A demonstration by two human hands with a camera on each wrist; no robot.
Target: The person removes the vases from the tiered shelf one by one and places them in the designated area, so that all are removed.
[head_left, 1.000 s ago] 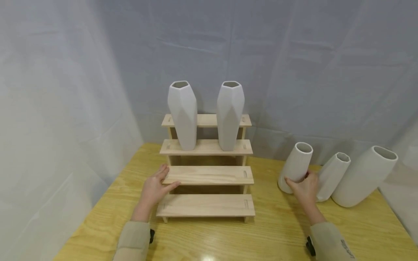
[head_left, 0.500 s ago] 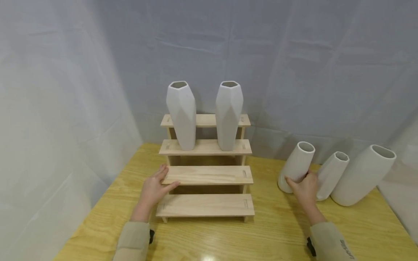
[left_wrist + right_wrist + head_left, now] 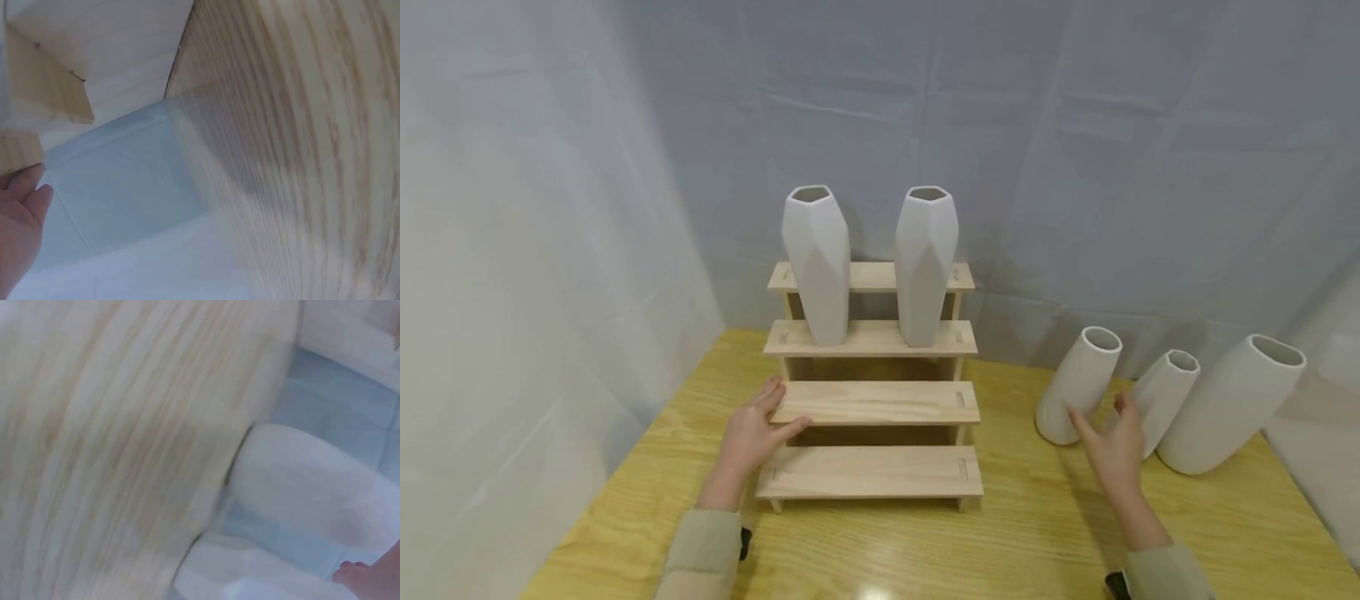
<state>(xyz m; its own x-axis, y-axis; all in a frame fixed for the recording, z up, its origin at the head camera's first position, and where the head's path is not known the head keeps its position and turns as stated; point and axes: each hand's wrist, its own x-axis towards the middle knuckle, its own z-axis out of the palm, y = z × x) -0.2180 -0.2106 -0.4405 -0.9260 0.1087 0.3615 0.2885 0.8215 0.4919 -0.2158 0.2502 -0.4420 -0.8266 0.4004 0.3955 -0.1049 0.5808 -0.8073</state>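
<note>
My left hand [image 3: 752,433] rests at the left end of the second-lowest shelf of a stepped wooden stand [image 3: 880,402], thumb along the front edge. In the left wrist view its fingertips [image 3: 36,194] touch a board's corner. My right hand [image 3: 1112,454] is spread between a round white vase [image 3: 1078,375] and a slim faceted vase [image 3: 1165,398]. Its thumb overlaps the round vase's lower side; contact is unclear, and the other fingers are apart from it. Two tall faceted vases, left [image 3: 822,267] and right [image 3: 927,267], stand on the second-highest shelf.
A larger white vase [image 3: 1228,408] with an oval mouth stands furthest right, close beside the slim one. The wooden table [image 3: 880,550] carries the stand and these vases. Pale cloth [image 3: 1015,150] hangs behind and at both sides.
My right hand has let go of the round vase and moved right, its fingers coming away. That vase stays in about the same place. My left hand keeps its position on the stand.
</note>
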